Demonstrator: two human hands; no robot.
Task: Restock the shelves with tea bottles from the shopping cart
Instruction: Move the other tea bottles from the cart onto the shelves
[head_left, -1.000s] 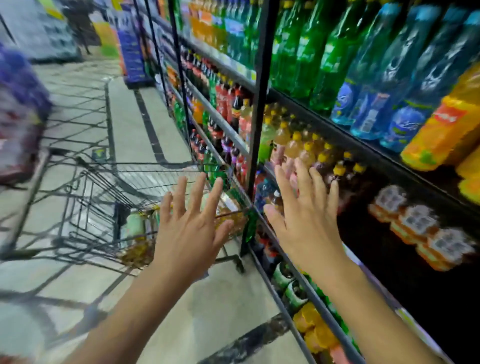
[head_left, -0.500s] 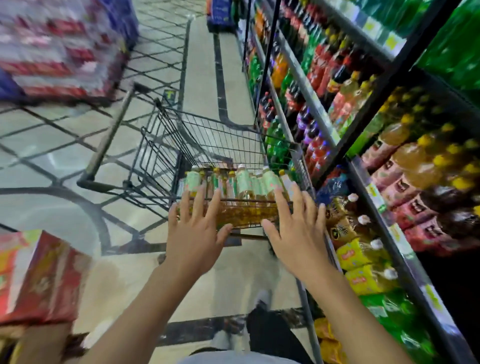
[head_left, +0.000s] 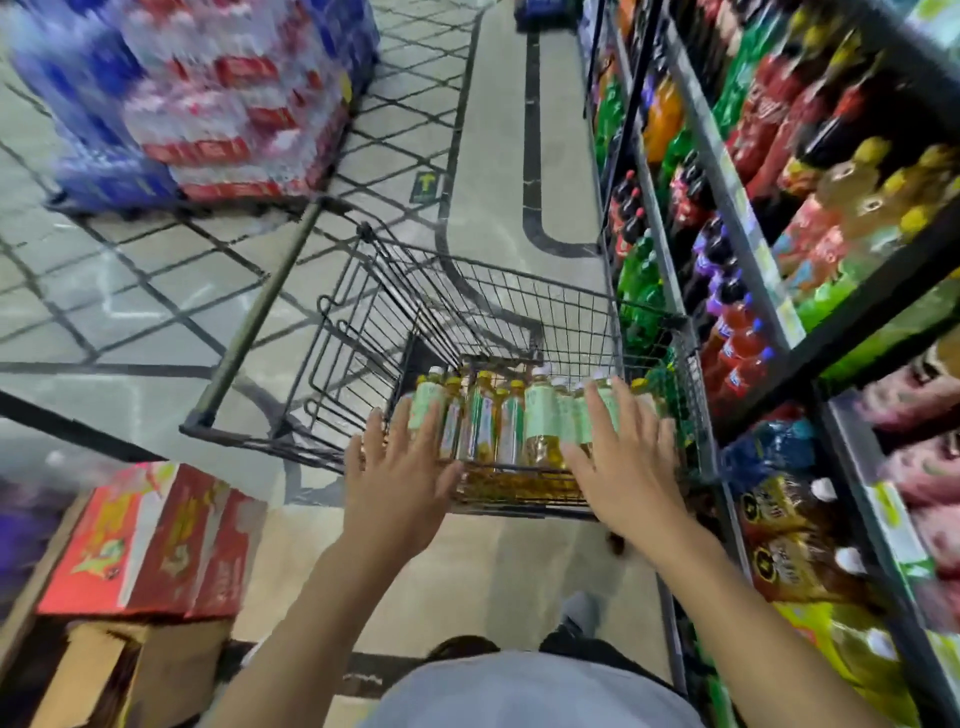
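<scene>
A wire shopping cart (head_left: 519, 291) stands in the aisle beside the shelves (head_left: 727, 171). At its near end stand several tea bottles (head_left: 540, 421) with pale green labels, amber liquid and yellow or white caps. My left hand (head_left: 400, 478) hovers over the near left corner of the cart, fingers straight and spread, holding nothing. My right hand (head_left: 623, 462) is stretched out over the near right bottles, fingers straight, also empty. Whether either hand touches a bottle I cannot tell.
The drink shelves run along the right, packed with coloured bottles. Stacked packs of bottled water (head_left: 208, 93) sit on the floor at far left. Red cartons (head_left: 150, 540) lie on a brown cardboard box (head_left: 130, 675) at near left. Tiled floor lies ahead of the cart.
My view has swung from the shelves down to the cart. Both hands, open throughout, have moved from in front of the shelf to above the bottles in the cart.
</scene>
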